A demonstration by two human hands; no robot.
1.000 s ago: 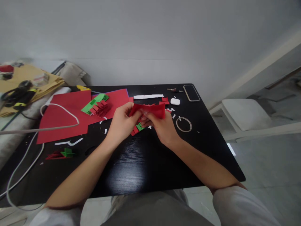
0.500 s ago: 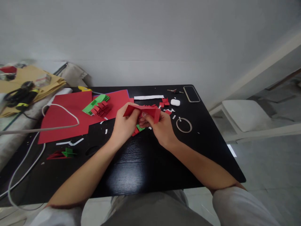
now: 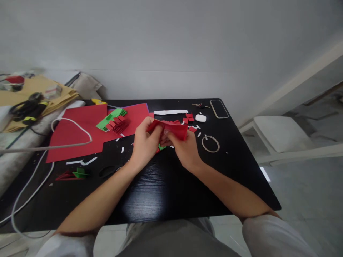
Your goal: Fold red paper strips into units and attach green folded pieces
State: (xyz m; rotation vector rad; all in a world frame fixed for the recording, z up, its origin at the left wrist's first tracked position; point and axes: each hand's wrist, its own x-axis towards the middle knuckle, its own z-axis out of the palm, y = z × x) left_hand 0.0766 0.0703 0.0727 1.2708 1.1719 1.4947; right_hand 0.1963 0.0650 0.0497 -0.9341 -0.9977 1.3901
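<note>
Both hands grip one folded piece of red paper (image 3: 177, 130) above the middle of the black table. My left hand (image 3: 146, 139) pinches its left part, with the thumb on the near side. My right hand (image 3: 184, 146) holds the right part, its thumb pressed near the middle fold. Behind and below the hands, bits of red and green folded paper (image 3: 162, 147) show only in part. A bundle of red folded strips (image 3: 118, 125) lies left of the hands, against a green folded paper piece (image 3: 107, 120).
Large red sheets (image 3: 77, 132) cover the table's left side, crossed by a white cable (image 3: 72, 145). Scissors (image 3: 107, 171) are partly hidden by my left forearm. At right are a tape ring (image 3: 210, 144), a white case (image 3: 200, 118), keys (image 3: 200, 105) and a phone (image 3: 219, 109).
The red paper's right flap, earlier standing up at an angle, now lies flatter along the piece. Both hands stay in nearly the same place, and the view has shifted slightly.
</note>
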